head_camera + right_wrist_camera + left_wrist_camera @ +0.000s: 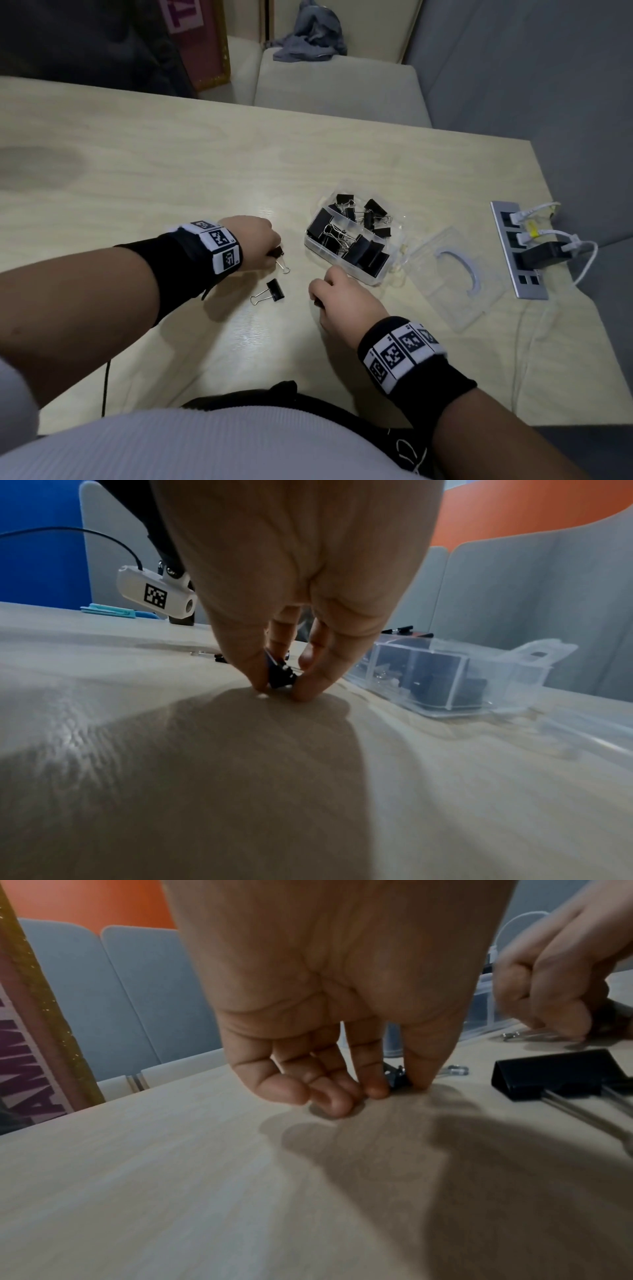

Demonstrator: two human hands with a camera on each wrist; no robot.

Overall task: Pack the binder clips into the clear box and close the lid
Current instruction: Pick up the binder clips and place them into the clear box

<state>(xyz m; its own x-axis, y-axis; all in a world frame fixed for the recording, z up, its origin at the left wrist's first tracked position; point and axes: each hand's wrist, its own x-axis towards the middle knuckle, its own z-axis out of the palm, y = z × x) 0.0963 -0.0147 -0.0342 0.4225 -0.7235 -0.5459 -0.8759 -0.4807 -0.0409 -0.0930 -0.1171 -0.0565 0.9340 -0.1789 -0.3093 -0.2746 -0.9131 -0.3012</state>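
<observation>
The clear box (373, 278) sits right of centre on the table, holding several black binder clips (346, 233); its lid (452, 274) lies open flat to the right. My left hand (263, 240) pinches a black clip (276, 254) against the tabletop; the left wrist view shows that clip (396, 1079) between fingertip and thumb. My right hand (337, 298), just in front of the box, pinches another black clip (280, 676) on the table. A third clip (272, 291) lies loose between my hands, and in the left wrist view this loose clip (555, 1073) lies at the right.
A grey power strip (517, 250) with white cables and a black plug runs along the table's right edge. Behind the table stands a beige seat (335, 85) with a grey cloth (308, 34) on it. A black cord (106, 387) hangs at the near edge.
</observation>
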